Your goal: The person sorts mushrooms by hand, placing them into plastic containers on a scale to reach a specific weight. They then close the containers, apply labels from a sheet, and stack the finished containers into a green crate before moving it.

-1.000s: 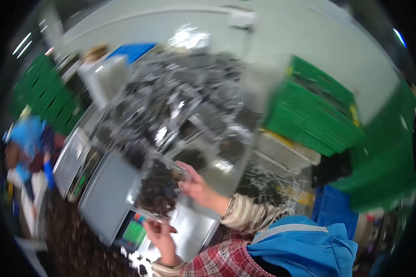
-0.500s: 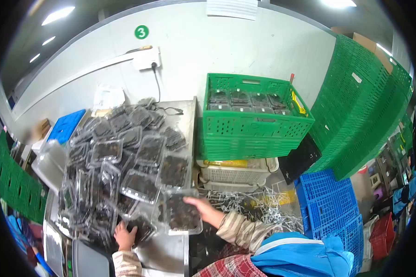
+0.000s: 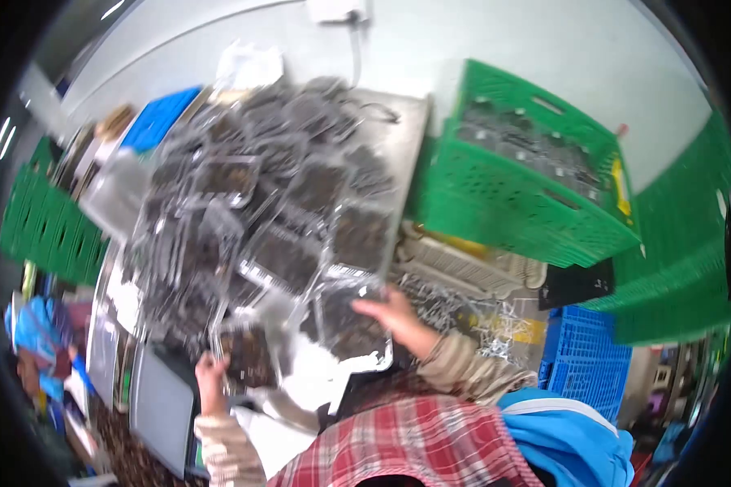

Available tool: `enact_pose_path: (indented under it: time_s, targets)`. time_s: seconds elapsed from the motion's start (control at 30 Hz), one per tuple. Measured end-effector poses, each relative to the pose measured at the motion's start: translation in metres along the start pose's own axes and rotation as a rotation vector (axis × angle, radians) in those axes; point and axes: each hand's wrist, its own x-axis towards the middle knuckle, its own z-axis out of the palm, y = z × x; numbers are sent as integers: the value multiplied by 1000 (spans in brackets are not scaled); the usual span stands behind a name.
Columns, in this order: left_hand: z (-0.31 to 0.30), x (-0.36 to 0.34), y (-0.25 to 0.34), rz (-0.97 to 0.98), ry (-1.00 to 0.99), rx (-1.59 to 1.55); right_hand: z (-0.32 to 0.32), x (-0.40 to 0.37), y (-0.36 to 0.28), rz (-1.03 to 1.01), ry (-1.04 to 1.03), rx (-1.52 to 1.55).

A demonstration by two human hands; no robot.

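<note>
Left hand (image 3: pixel 211 378): grip closed on the left edge of a dark-filled clear pack (image 3: pixel 250 359), near side of the surface (image 3: pixel 402 142). Right hand (image 3: pixel 404 323): grip holding a second pack (image 3: pixel 349 329) by its right side, thumb on top. Packs near each other, just in front of the pile (image 3: pixel 219 178). Green crate (image 3: pixel 516 199) right of surface, more packs inside. Some blur.

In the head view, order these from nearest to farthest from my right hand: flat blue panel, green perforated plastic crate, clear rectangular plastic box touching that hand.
1. Clear box: touching the right hand.
2. Green crate: farther, upper right.
3. Blue panel: farthest, upper left.
</note>
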Motion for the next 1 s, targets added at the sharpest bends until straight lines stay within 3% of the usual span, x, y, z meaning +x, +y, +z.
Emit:
enact_pose_path:
  time_s: [0.07,0.1,0.13,0.17,0.2,0.33,0.37,0.47,0.53,0.67,0.73,0.8,0.87,0.93,0.97,1.0]
  targets:
    - [26,6,27,87,-52,-292,0,4,1,33,11,-40]
    - [34,14,19,-50,106,-321,7,2,-4,43,-12,-31]
    - [33,45,-7,-71,-108,-431,14,1,-10,46,-32,-21]
    - [60,39,18,134,-260,-256,14,7,-6,66,-37,-99]
    - [72,60,9,-62,-405,-378,22,4,-14,41,23,-194]
    - [82,70,-13,-178,-486,-392,17,10,-2,100,-43,-104]
    - [87,67,-18,-133,-500,-357,21,5,0,111,-40,-103]
    - [83,28,-26,-471,-403,-624,32,-4,-2,194,1,-86]
    - [77,-4,-30,-365,-308,-612,35,-12,1,209,-214,-50]
    - [82,-28,-1,-197,-353,-705,35,-40,-44,69,-265,-132]
    - [105,-13,48,-61,-454,-552,14,-43,-75,-70,-267,-31]
    - [145,15,97,44,-531,-471,-13,-40,-100,-33,-198,106]
    - [184,50,127,-60,-465,-461,-9,-39,-122,-11,-15,219]
    - [209,107,125,-121,-741,-414,-15,-21,-122,-16,64,185]
    - [219,120,123,-124,-686,-375,-36,7,-100,-40,80,176]
    - [236,154,82,-101,-507,-337,-49,25,-89,-63,96,170]
